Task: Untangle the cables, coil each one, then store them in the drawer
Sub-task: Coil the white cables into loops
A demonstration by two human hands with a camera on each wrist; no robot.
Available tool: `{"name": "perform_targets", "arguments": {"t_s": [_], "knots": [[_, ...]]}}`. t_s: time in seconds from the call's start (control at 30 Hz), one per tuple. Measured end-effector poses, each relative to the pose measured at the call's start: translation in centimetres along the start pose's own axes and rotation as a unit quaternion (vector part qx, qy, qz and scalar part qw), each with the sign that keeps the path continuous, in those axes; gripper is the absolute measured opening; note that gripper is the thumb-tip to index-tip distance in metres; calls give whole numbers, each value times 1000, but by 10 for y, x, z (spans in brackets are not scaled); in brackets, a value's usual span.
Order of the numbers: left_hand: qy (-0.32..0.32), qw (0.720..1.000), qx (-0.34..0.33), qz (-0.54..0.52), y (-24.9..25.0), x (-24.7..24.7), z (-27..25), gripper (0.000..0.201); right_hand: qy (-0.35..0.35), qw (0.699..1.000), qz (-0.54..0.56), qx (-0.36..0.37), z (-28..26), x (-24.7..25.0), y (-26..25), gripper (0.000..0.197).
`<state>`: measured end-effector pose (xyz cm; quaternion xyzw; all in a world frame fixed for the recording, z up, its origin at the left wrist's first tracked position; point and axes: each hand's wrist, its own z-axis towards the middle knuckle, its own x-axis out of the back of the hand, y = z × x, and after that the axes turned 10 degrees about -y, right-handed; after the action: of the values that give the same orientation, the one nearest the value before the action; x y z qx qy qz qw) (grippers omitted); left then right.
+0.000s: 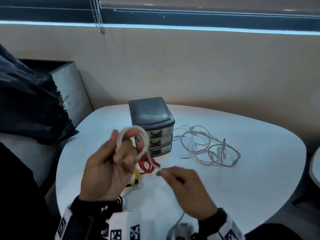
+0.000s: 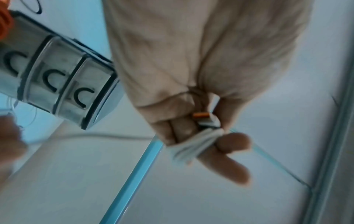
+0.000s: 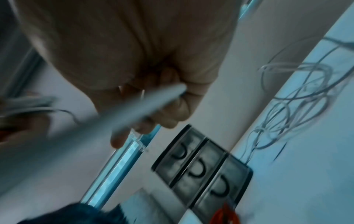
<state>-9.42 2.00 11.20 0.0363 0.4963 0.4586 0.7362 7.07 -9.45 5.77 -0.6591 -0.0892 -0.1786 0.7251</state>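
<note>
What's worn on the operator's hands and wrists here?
Both hands are bare, no gloves. The left hand has a black wrist strap with metal snaps over a white band printed with black square fiducial markers. The right hand has a black cuff and a similar white marker band.

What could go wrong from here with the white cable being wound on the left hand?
1. The white coil sits loosely over the left hand's fingers; it may slip off and unwind before it is secured.
2. The tail held by the right hand passes above the red cable and could drag it.
3. The drawer unit's drawers look closed, so freeing a hand to open one may loosen the coil.
</note>
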Motion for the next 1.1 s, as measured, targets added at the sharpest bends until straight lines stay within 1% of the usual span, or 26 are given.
{"name": "perform_targets", "arguments": {"t_s": [0.03,0.07,0.1,0.13,0.17,0.2,0.27,0.3,0.33,0.37,0.4,0.43,0.47,0.5,0.53,0.57,0.6,0.63,0.7,0.73,0.77,0.8,0.87,0.93,1.0,1.1], "knots": [[70,997,-29,26,2,1,3,51,-41,999,1,2,-2,-10,-3,21],[165,979,-57,103,1,2,4,49,-74,997,-6,9,-4,-18,-8,19],[249,946,-85,191,-1,3,5,46,-100,995,-18,20,-6,-24,-13,20],[287,918,-93,256,-4,2,5,43,-118,992,-37,33,-7,-25,-18,24],[302,891,-85,329,-7,4,5,41,-127,989,-56,43,-7,-24,-22,26],[316,850,-64,417,-9,7,3,40,-127,988,-75,52,-7,-22,-26,26],[326,733,6,596,-14,17,-1,44,-113,986,-108,63,-7,-14,-33,22],[311,683,44,660,-16,21,-3,43,-94,985,-128,71,-7,-10,-33,20],[281,642,92,707,-18,22,-6,42,-62,982,-156,80,-6,-5,-32,18],[244,610,154,738,-22,22,-7,42,-22,976,-198,91,-3,1,-29,16],[207,593,221,746,-24,21,-9,43,20,963,-250,100,0,7,-24,15],[177,598,275,732,-26,20,-10,45,56,948,-297,103,4,13,-17,15],[156,626,313,697,-27,18,-11,47,83,936,-329,96,8,18,-11,16],[141,675,333,643,-28,14,-11,49,104,929,-344,89,10,22,-4,17],[126,733,335,578,-26,9,-11,50,119,926,-347,83,11,23,3,19],[109,791,323,508,-23,4,-11,51,130,927,-342,80,10,22,10,19],[92,838,303,444,-19,-1,-11,50,138,930,-332,81,9,18,17,20],[82,874,277,390,-15,-5,-11,48,142,933,-318,87,7,14,22,20],[107,924,199,307,-9,-12,-9,50,143,943,-286,93,1,1,27,21],[148,942,147,263,-6,-16,-7,51,139,949,-269,89,-1,-6,27,22],[201,951,92,214,-4,-17,-4,50,128,956,-252,81,-2,-13,25,23],[252,952,41,168,-3,-15,-1,49,111,963,-235,72,-4,-20,23,24],[315,939,-27,137,-2,-10,3,53,55,977,-201,51,-7,-31,16,27],[344,923,-58,162,-6,-5,4,55,-8,986,-161,41,-9,-38,7,24],[369,912,-73,165,-10,-2,3,53,-56,995,-81,29,-10,-39,-5,19],[385,911,-95,113,-9,-4,4,46,-71,997,38,11,-6,-36,-18,14]]}}
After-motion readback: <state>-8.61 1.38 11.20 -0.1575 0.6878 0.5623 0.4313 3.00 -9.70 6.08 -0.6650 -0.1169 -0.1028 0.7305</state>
